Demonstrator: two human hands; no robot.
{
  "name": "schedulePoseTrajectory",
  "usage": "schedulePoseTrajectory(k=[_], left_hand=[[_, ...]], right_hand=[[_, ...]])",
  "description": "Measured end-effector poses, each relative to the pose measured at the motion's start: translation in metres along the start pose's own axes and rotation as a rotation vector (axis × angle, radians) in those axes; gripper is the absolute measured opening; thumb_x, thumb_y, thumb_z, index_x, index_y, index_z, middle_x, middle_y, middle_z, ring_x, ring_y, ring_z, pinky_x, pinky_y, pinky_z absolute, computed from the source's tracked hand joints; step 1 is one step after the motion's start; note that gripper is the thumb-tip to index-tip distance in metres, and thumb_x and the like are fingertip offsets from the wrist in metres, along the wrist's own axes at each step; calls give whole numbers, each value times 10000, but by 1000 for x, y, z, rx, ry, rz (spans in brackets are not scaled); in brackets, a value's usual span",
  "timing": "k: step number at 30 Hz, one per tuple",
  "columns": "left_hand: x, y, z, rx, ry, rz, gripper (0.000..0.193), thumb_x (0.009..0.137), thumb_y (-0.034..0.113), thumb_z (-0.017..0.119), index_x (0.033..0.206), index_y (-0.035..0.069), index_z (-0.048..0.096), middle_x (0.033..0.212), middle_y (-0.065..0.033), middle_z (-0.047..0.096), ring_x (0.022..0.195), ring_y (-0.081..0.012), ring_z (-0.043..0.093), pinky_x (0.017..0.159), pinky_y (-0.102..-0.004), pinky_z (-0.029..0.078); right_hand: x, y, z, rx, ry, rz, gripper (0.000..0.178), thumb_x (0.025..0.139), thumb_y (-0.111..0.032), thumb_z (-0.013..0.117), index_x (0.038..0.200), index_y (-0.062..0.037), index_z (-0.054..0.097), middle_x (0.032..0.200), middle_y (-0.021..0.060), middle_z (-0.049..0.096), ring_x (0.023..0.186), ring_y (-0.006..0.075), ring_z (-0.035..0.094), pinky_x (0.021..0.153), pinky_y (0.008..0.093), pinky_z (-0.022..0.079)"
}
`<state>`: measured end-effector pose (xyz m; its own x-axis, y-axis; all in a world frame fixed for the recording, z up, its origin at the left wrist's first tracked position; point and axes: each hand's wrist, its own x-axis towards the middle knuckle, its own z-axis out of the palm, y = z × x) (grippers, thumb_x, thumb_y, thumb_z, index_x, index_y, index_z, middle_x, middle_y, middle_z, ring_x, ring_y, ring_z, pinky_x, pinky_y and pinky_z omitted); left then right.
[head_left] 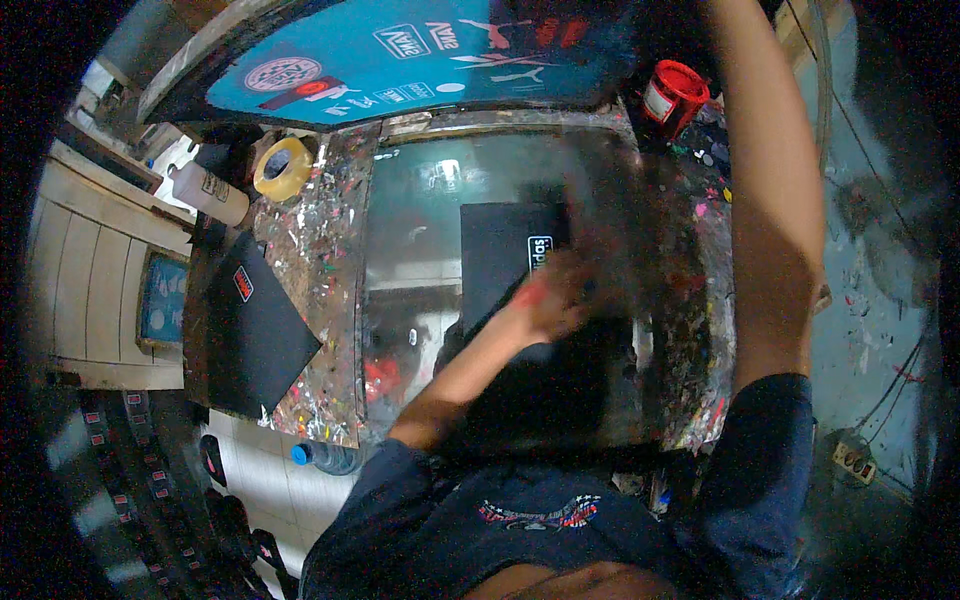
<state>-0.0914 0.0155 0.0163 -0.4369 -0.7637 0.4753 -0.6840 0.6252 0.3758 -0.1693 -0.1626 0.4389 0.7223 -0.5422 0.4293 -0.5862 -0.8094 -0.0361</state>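
My left hand (553, 297) is blurred over the middle of a glass-topped table (420, 300). It rests on or at the edge of a black cloth piece (500, 250) with a small white label; I cannot tell its grip. A larger dark cloth (560, 385) lies below it. My right arm (775, 220) reaches up toward a raised blue printing screen (420, 55) at the top. My right hand is cut off at the upper edge.
The table rim (320, 300) is covered in paint splatter. A yellow tape roll (283, 168) and a white bottle (210, 193) sit at the upper left. A red paint cup (675, 95) stands upper right. A black cloth stack (255, 335) lies left, and a blue-capped bottle (325, 457) is below.
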Motion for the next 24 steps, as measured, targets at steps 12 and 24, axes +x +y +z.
schedulePoseTrajectory(k=[12,24], left_hand=[[-81,79,-197,263,-30,-517,1024,711,406,925,1536,44,437,1177,-115,690,1102,-270,627,1093,-509,306],[-145,45,-112,194,169,-473,1044,730,463,901,1540,28,407,1001,-34,718,935,-201,638,978,-448,311]], right_hand=[[-281,-120,178,-59,63,-80,763,796,-690,732,1145,-23,608,995,99,610,913,313,617,804,440,514],[-238,-68,272,237,-172,106,371,905,-329,733,1073,-42,568,1034,168,636,1018,400,643,845,508,518]])
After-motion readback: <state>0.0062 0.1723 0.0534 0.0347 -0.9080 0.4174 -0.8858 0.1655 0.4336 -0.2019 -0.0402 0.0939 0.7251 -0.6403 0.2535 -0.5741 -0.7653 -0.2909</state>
